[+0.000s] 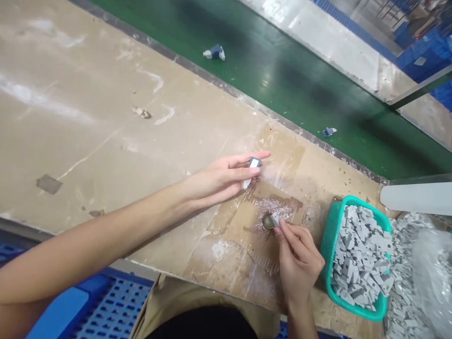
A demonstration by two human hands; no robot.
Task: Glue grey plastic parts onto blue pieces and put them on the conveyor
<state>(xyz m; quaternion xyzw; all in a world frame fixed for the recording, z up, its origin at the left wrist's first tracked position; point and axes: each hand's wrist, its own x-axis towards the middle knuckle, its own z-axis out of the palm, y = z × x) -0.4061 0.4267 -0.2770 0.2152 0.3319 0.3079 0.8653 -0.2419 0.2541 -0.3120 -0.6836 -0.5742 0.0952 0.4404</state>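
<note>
Your left hand (221,179) is stretched out flat over the middle of the worktop (88,132), fingers nearly straight, and it pinches a small blue-and-white part (253,164) between thumb and forefinger, just short of the worktop's far edge. Your right hand (298,261) sits nearer the front edge, fingers closed narrowly on a small grey piece (276,220) that it presses against a round brass-coloured fitting (268,221) set in the taped patch of the worktop. Just beside that hand, toward the right end of the worktop, stands a teal basket (329,245) heaped with grey pieces (362,256), with more loose ones in clear plastic beyond it. Past the far edge runs a green belt (282,80) carrying two blue-and-white parts (214,52), well apart.
</note>
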